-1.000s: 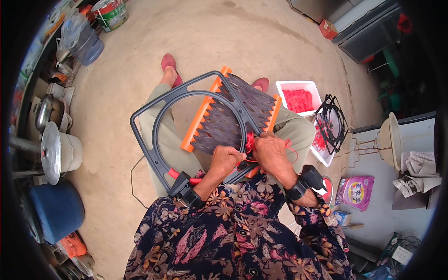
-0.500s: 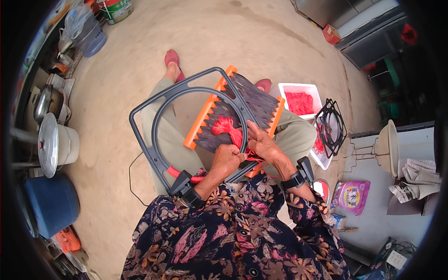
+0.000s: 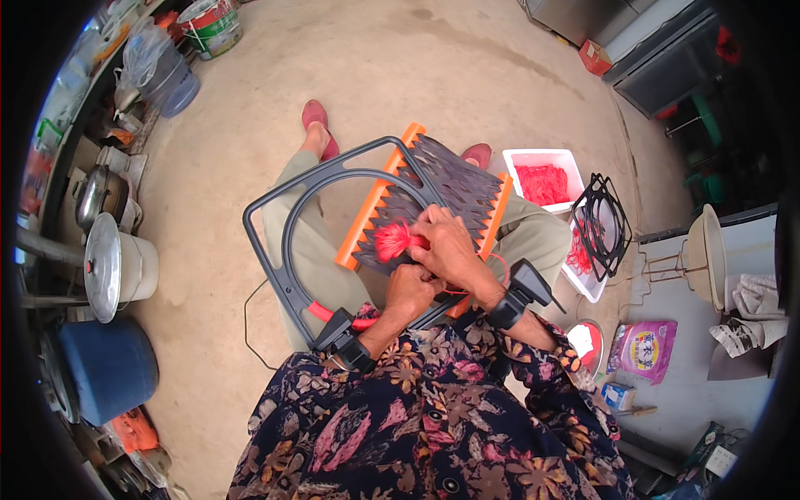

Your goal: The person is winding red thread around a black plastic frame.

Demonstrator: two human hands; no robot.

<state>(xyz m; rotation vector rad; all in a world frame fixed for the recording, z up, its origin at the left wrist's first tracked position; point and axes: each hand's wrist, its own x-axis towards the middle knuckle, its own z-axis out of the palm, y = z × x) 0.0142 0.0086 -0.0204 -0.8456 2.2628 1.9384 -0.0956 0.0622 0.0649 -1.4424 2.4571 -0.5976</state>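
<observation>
A black frame with a round ring inside (image 3: 285, 282) lies tilted across my lap, with a red wrapped section (image 3: 320, 312) near its lower left. My right hand (image 3: 454, 252) is closed around a bundle of red string (image 3: 392, 242) at the ring's right side; the loose end fans out to the left. Just below, my left hand (image 3: 409, 292) is closed at the same edge, its fingertips hiding whatever they pinch. Thin red strands trail beside my right wrist. Under the frame rests a rack of dark jagged strips (image 3: 458, 177) between orange bars (image 3: 374, 200).
To the right stand a white foam box of red string (image 3: 543, 185) and another with black frames (image 3: 602, 227) on it. Pots (image 3: 137, 267) and a blue bin (image 3: 112, 367) line the left. A purple bag (image 3: 646, 352) lies at right.
My right hand has moved up and left onto the red bundle, which now points left. My left hand stays low by the ring's edge. The whole view has shifted slightly.
</observation>
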